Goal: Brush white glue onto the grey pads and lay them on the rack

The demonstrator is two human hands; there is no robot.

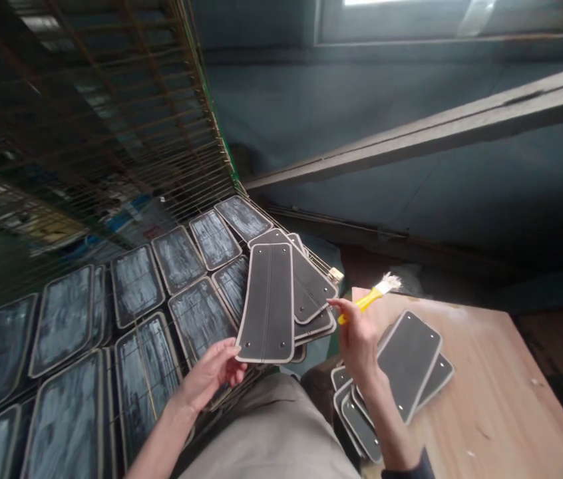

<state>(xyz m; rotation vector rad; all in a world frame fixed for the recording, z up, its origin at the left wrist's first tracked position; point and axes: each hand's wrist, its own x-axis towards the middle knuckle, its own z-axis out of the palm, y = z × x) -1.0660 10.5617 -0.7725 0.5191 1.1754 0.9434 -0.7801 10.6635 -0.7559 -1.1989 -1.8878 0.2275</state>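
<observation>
My left hand [216,366] pinches the lower left corner of a dark rectangular panel [267,303] with a pale edge, a central seam and studs at its corners. Behind and beside it lies a pile of similar panels [309,283] on the wire rack. My right hand [356,332] is closed around a yellow-handled brush [367,299], its pale bristles pointing up and right. The fingertips of that hand are at the right edge of the pile. Panels with streaky whitish coating [144,362] lie in rows on the rack to the left.
A wooden board [481,372] at the right carries another stack of dark panels [408,362]. An upright wire grid [162,113] stands at the upper left. A pale beam [426,126] slopes across the wall behind.
</observation>
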